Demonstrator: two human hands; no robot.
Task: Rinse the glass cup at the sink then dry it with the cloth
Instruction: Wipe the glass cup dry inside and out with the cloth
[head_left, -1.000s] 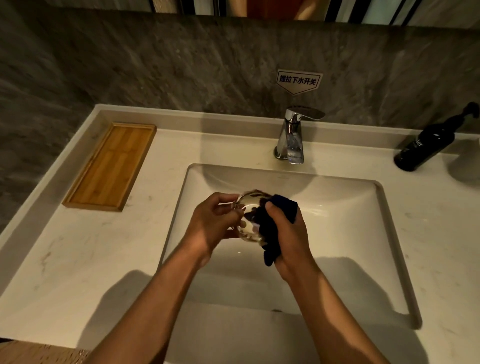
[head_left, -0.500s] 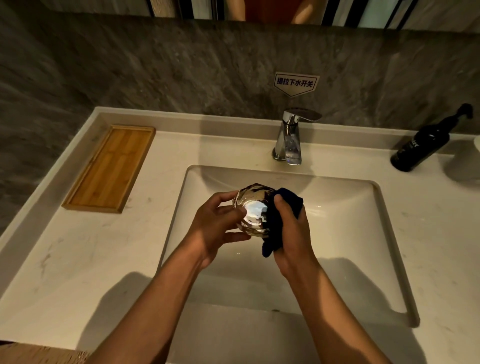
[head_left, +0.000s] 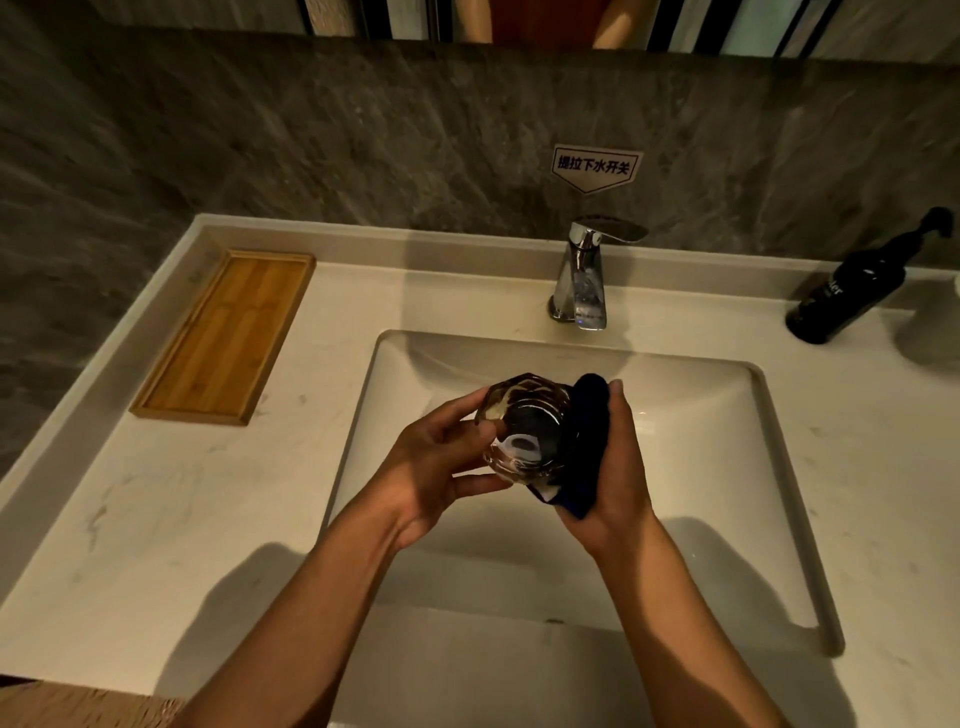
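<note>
A faceted glass cup (head_left: 524, 426) is held over the white sink basin (head_left: 727, 467), its mouth tilted up toward me. My left hand (head_left: 431, 467) grips the cup from the left, thumb on its rim and fingers under its base. My right hand (head_left: 615, 473) presses a dark blue cloth (head_left: 587, 441) against the cup's right side and bottom. The cloth wraps around the outside of the glass; part of it shows through the glass wall.
A chrome faucet (head_left: 587, 275) stands behind the basin with no water running. A bamboo tray (head_left: 223, 338) lies on the pale marble counter at the left. A black pump bottle (head_left: 852, 296) stands at the back right. A grey stone wall backs the counter.
The cup has turned in my hands so its mouth faces up more. The cloth has slid from inside the glass to its right outer side. Both hands stay over the basin.
</note>
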